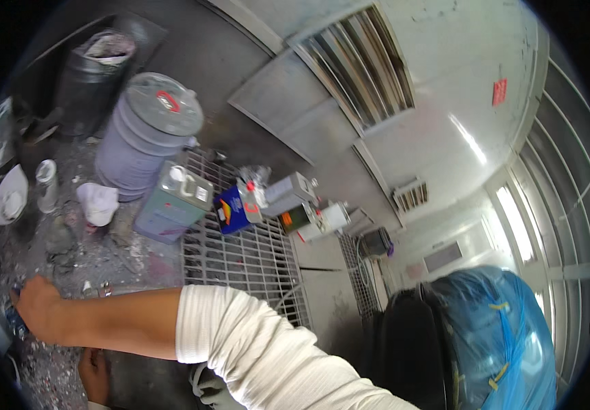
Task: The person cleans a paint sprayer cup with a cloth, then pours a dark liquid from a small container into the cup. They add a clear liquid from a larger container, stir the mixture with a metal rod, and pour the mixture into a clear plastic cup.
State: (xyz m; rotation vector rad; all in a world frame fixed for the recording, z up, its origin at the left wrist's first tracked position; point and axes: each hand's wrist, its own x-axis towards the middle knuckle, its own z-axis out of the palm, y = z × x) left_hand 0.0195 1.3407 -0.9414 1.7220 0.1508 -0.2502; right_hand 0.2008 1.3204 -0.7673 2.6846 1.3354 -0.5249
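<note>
My right hand reaches to the far left of the speckled grey work surface, closed around something I cannot make out beside a small dark blue-and-silver object. My left hand is lower down, mostly under my right forearm, its fingers curled and what they hold hidden. Above my hands are grey crumpled rags, a white cup with a pink base, a clear cylinder and a white scoop-like container.
A grey pail, a dark bin and a grey-green can stand at the back. More cans sit on a metal grating. A large black part wrapped in blue plastic fills the right foreground.
</note>
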